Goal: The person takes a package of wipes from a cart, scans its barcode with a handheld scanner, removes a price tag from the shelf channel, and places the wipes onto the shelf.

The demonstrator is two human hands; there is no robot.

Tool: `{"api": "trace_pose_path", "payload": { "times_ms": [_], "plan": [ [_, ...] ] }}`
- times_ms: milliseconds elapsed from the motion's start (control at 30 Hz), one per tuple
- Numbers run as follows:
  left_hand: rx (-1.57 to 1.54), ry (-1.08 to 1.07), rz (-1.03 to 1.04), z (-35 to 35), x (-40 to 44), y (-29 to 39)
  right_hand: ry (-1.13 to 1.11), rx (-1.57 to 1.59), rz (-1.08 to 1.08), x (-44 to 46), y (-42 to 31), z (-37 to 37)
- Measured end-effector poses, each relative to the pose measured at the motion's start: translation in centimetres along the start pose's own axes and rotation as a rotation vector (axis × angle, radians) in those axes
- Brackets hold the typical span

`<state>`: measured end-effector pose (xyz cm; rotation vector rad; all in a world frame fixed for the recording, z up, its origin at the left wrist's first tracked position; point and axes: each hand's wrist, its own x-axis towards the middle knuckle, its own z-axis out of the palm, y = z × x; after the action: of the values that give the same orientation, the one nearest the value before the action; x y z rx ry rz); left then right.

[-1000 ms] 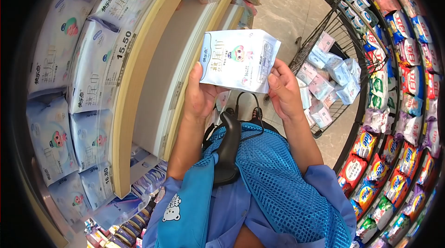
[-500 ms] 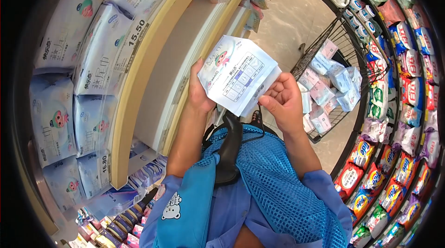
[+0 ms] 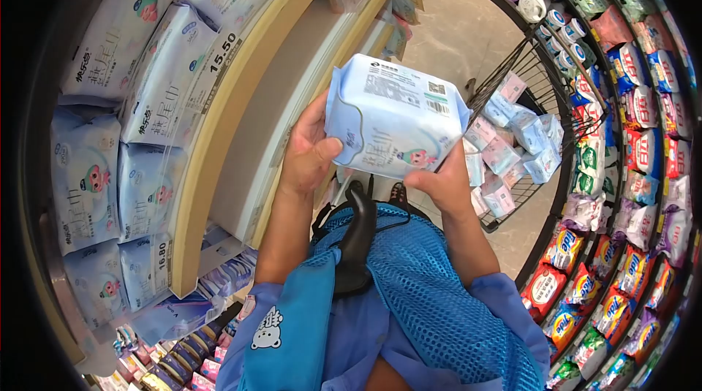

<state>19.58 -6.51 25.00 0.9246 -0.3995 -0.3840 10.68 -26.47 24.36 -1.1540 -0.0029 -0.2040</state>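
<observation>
A pale blue-white soft pack of sanitary pads [image 3: 398, 117] is held up between both hands in front of my chest. Its printed panel with a barcode faces up, and a cartoon figure shows on the side toward me. My left hand [image 3: 313, 146] grips the pack's left end, thumb on the near edge. My right hand [image 3: 447, 183] holds the lower right corner, with its fingers partly hidden behind the pack. Similar packs [image 3: 164, 73] stand on the shelf to the left.
A black wire basket [image 3: 530, 194] holding several pink and blue packs [image 3: 523, 124] is on the right. Shelf edges with price labels [image 3: 223, 51] curve along the left. Detergent bags [image 3: 563, 245] line the right shelves. A blue mesh carrier [image 3: 431, 267] covers my front.
The pack has been turned over in my hands: the white face with a table of pictures gave way to the barcode panel and the cartoon side. Both hands shifted their hold.
</observation>
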Motion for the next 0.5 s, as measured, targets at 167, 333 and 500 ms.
{"api": "trace_pose_path", "payload": {
  "times_ms": [167,333,500],
  "plan": [
    [0.009,-0.009,0.036,0.0,-0.5,-0.3,0.014,0.031,0.104,0.1,-0.5,-0.2],
    [0.023,-0.009,0.049,-0.3,-0.3,-0.5,0.032,-0.057,0.019,0.1,0.2,-0.8],
    [-0.018,0.042,0.003,0.0,-0.2,-1.4,0.096,-0.160,-0.043,0.3,0.8,-0.8]
  ]
}}
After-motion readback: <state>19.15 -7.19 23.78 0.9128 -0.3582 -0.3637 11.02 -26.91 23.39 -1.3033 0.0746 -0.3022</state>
